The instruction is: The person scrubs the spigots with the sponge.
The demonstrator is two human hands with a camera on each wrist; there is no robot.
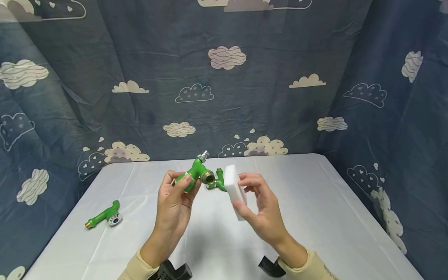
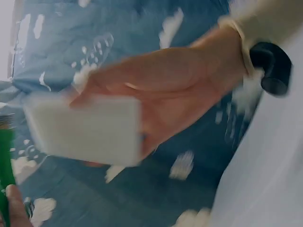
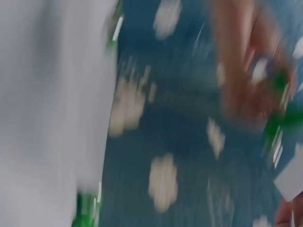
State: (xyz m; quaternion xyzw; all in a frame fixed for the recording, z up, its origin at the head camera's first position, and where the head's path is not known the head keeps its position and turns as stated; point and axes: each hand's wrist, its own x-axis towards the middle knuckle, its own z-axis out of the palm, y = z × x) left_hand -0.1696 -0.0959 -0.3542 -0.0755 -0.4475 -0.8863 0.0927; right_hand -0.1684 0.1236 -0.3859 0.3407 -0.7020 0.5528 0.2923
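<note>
Raised above the table, my left hand (image 1: 176, 206) grips a green tap (image 1: 196, 173) between thumb and fingers. Its threaded brass opening faces right and its silver-coloured end points up. My right hand (image 1: 262, 208) pinches a white sponge block (image 1: 235, 190) between thumb and fingers, upright and a small gap to the right of the tap. In the left wrist view the sponge (image 2: 90, 130) is blurred, with the right hand (image 2: 165, 90) behind it. The right wrist view is strongly blurred; the held tap (image 3: 279, 118) shows at its right.
A second green tap (image 1: 220, 181) lies on the white table (image 1: 297, 217) behind the hands, partly hidden by the sponge. Another green tap (image 1: 106, 216) lies at the left of the table. Dark cloud-patterned cloth (image 1: 266, 97) hangs around the back and sides.
</note>
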